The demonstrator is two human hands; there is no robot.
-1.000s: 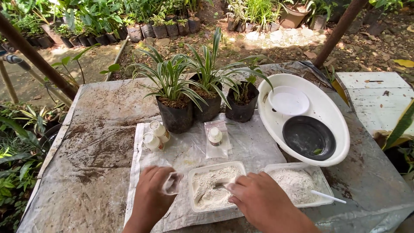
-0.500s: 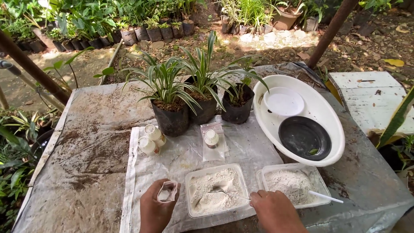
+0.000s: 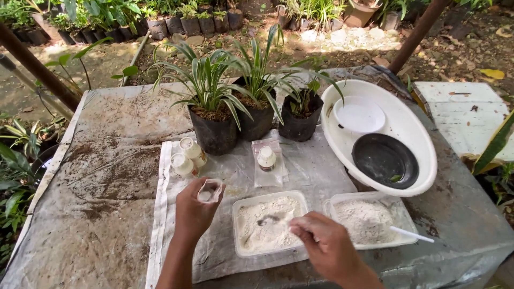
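Nearest, the right hand (image 3: 326, 249) pinches a small spoon whose tip rests in the white powder of the clear tray (image 3: 270, 223). The left hand (image 3: 194, 211) grips a small clear bag (image 3: 209, 190), its mouth held open, just left of that tray. A tilted or jogged spoon could scatter powder over the white cloth (image 3: 235, 176), and a slack grip could let the bag's mouth fold shut. Beyond stand small capped bottles (image 3: 188, 158), then three black potted plants (image 3: 251, 115) and a white oval basin (image 3: 407, 126).

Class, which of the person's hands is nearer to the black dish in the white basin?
Right. The right hand is over the powder tray, below-left of the black dish; the left hand is farther left.
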